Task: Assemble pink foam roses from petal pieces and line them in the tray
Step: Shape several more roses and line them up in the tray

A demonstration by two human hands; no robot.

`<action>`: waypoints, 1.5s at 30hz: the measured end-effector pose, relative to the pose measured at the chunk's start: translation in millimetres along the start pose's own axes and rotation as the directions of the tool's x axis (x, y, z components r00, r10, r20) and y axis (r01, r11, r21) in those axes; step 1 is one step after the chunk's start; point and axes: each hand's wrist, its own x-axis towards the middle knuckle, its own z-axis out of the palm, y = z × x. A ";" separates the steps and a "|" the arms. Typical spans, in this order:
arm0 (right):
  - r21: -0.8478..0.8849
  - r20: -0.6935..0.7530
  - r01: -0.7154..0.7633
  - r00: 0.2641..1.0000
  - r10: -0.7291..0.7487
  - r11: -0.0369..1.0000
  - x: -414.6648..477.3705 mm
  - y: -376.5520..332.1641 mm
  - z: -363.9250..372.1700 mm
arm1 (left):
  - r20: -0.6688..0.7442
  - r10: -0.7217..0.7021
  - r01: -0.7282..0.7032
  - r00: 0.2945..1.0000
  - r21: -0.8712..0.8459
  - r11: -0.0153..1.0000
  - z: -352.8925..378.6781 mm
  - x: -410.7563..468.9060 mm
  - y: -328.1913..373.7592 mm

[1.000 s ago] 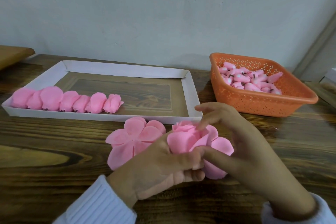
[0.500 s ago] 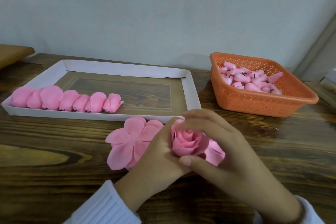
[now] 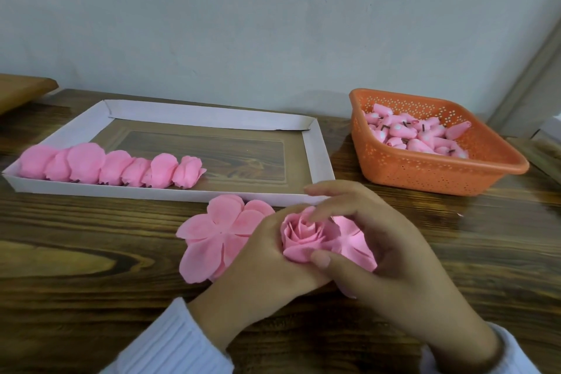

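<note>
Dark wooden table (image 3: 91,252) fills my view, with the white cardboard tray (image 3: 315,149) and its row of finished roses (image 3: 112,165) at upper left. Lower centre, my left grip (image 3: 267,264) and right grip (image 3: 394,252) clasp the pink foam rose (image 3: 303,234). Its petals, splayed a second ago, now cup the bud, so I judge traying is near.

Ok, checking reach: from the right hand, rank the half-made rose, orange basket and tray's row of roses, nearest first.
1. half-made rose, pinched by the right hand.
2. orange basket, behind, to the right.
3. row of roses, far left in the tray.
</note>
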 end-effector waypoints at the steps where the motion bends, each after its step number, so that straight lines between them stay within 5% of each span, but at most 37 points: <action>1: -0.009 -0.014 0.015 1.000 -0.015 1.000 -0.8 -0.1 1.0 | -0.008 0.031 -0.031 1.000 0.011 0.999 -2.5 0.7 -4.6; 11: -0.283 -0.109 -0.006 0.994 -0.026 0.959 -2.4 5.0 3.1 | -0.079 0.138 -0.130 0.987 0.099 0.987 -6.8 5.9 -14.8; 19: -0.298 -0.112 -0.023 0.994 -0.011 0.954 -1.6 4.5 -2.4 | -0.141 0.150 -0.140 0.979 0.078 0.987 -5.6 9.2 -16.7; 32: -0.297 -0.058 -0.022 0.998 0.004 0.955 -2.4 3.2 0.1 | -0.024 0.154 -0.151 0.988 0.095 0.984 -6.5 7.6 -17.9; 45: -0.358 -0.220 -0.115 0.975 0.035 0.927 -2.0 -0.4 29.1 | 0.018 0.117 -0.118 0.993 0.118 0.986 -5.4 5.1 -14.8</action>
